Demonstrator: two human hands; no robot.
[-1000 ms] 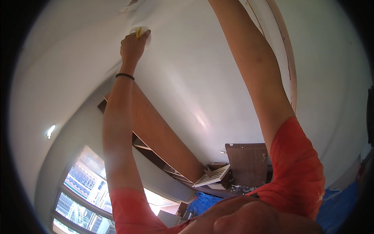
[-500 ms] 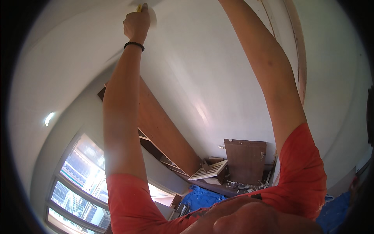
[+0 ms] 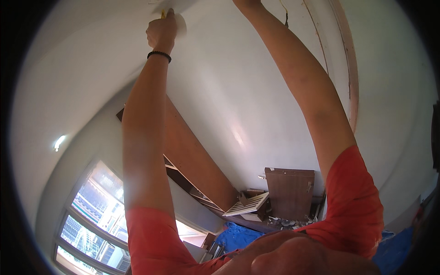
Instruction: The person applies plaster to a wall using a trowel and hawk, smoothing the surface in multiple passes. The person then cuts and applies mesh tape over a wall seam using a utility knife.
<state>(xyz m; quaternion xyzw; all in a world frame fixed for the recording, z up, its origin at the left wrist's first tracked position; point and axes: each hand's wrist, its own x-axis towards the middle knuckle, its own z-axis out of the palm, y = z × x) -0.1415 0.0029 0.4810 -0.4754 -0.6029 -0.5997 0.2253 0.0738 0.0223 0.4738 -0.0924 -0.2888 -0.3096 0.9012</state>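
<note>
Both my arms, in red short sleeves, reach up toward the top of the view. My left hand (image 3: 161,34), with a dark beaded bracelet (image 3: 159,56) on its wrist, is closed with the thumb pointing up. A small yellow thing (image 3: 163,15) pokes out of its grip; most of it is covered and its kind does not show. That hand is close to the white surface (image 3: 215,68), casting a shadow beside it. Of my right hand (image 3: 248,3) only the wrist end shows; its fingers lie beyond the upper edge. A thin yellowish wire (image 3: 285,11) with a dark end hangs near it.
Below, a long brown wooden cabinet (image 3: 197,151) leans at a slant. A dark wooden panel (image 3: 289,192), a white slatted piece (image 3: 247,204) and debris (image 3: 288,223) lie near a blue sheet (image 3: 238,237). Windows (image 3: 94,220) are at lower left.
My right arm has shifted down and left, so its wrist end now shows. The thin wire has come into view. My left hand sits slightly lower, still closed on the yellow thing.
</note>
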